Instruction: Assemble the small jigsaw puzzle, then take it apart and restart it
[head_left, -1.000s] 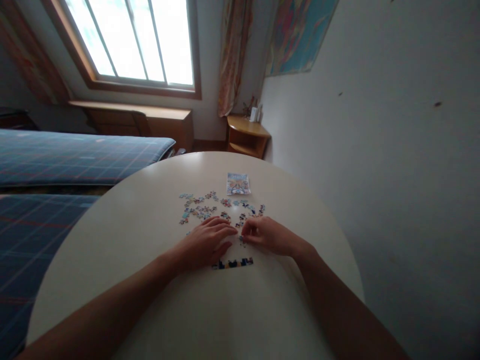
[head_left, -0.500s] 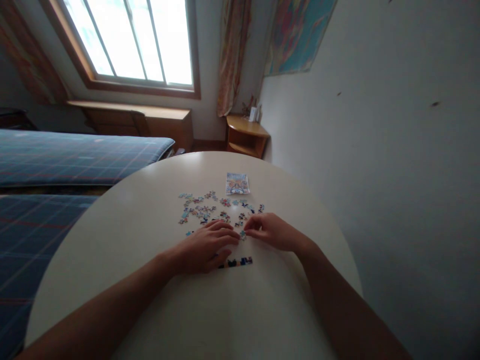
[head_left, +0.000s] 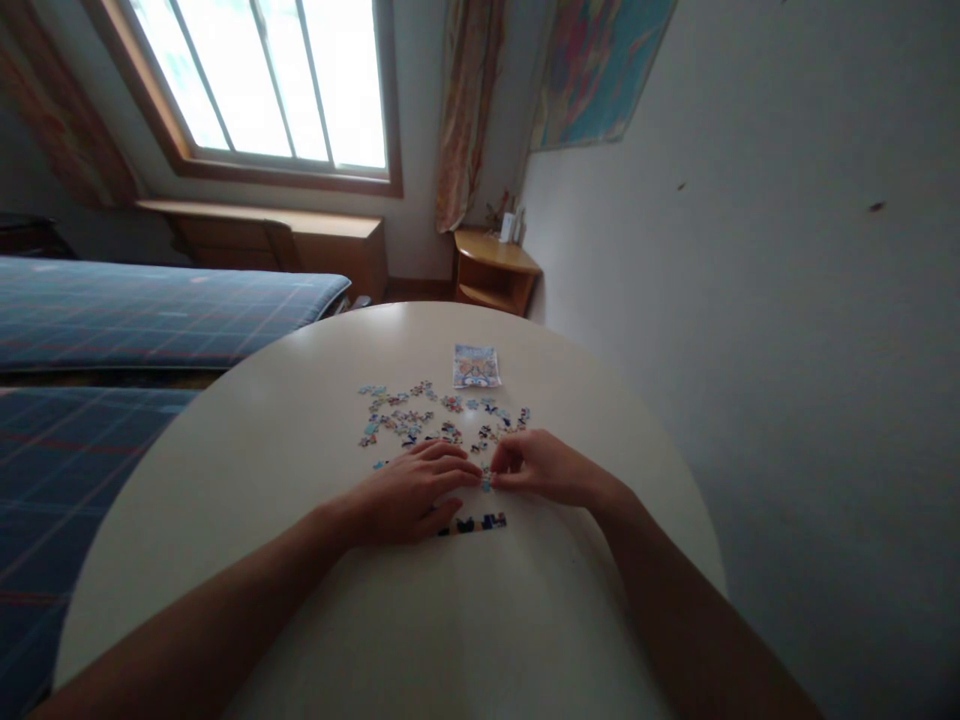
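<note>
Several small jigsaw pieces (head_left: 409, 415) lie scattered on a round white table (head_left: 285, 470). My left hand (head_left: 409, 490) rests palm down on the table, fingers stretched out flat and pointing right. My right hand (head_left: 540, 465) is curled, its fingertips pinching a small bluish puzzle piece (head_left: 486, 484) just off the left hand's fingertips. A short joined strip of dark blue and yellow pieces (head_left: 480, 523) lies right below both hands, partly under the left hand. A small picture card (head_left: 475, 366) lies beyond the loose pieces.
A bed with a blue plaid cover (head_left: 112, 320) stands to the left of the table. A white wall (head_left: 787, 300) runs close along the right. At the back are a window (head_left: 270, 80), a wooden bench (head_left: 277, 240) and a corner shelf (head_left: 491, 270).
My right hand moved up a little toward the loose pieces, then came back down with a piece pinched next to the left fingertips. The left hand stayed in place.
</note>
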